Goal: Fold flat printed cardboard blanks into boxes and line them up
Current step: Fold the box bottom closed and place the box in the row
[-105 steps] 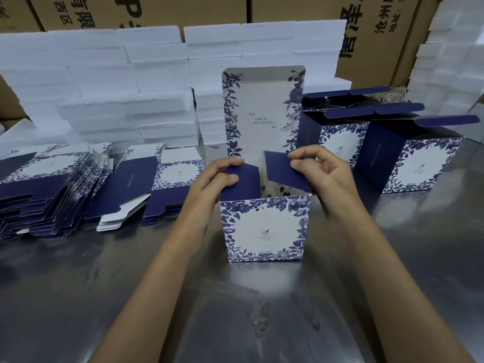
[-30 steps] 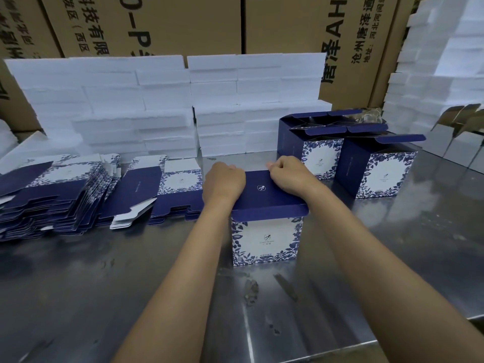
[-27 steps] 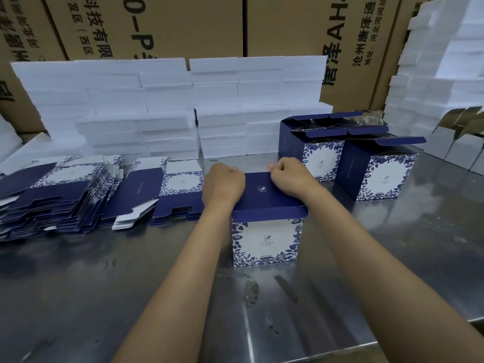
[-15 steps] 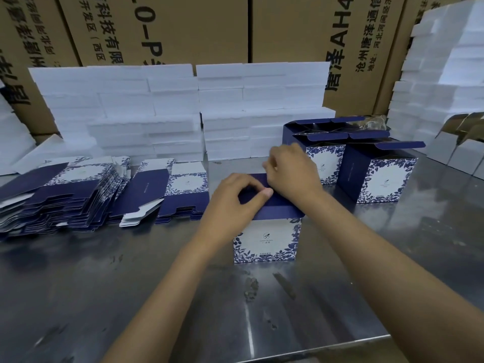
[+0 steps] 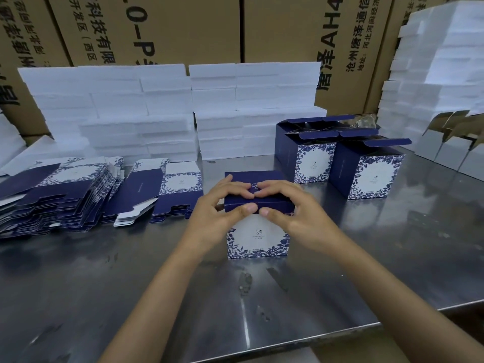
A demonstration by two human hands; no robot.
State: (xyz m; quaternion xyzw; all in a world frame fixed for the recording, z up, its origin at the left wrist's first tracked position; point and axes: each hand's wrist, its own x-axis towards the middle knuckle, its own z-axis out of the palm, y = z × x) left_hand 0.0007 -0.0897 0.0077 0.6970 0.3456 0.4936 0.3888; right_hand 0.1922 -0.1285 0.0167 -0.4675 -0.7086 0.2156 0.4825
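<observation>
A navy and white floral box [image 5: 258, 238] stands in the middle of the steel table, its navy lid folded down. My left hand [image 5: 218, 205] and my right hand [image 5: 290, 206] both grip the lid's front edge, fingers curled on top and thumbs pressed against the front face. The fingertips of the two hands meet over the lid's middle. Two folded boxes [image 5: 313, 163] [image 5: 372, 176] with open lid flaps stand at the back right. Flat printed blanks [image 5: 65, 195] lie in fanned piles at the left.
White foam slabs [image 5: 167, 111] are stacked along the back, with more foam slabs [image 5: 442, 69] at the right. Brown shipping cartons [image 5: 183, 30] form the wall behind. Grey open cartons [image 5: 450, 148] stand at the far right. The table's front edge [image 5: 288, 341] runs near me.
The tall lid flap was folded down over the box. Both hands moved from the lid's back edge to its front edge, and the camera tilted up slightly.
</observation>
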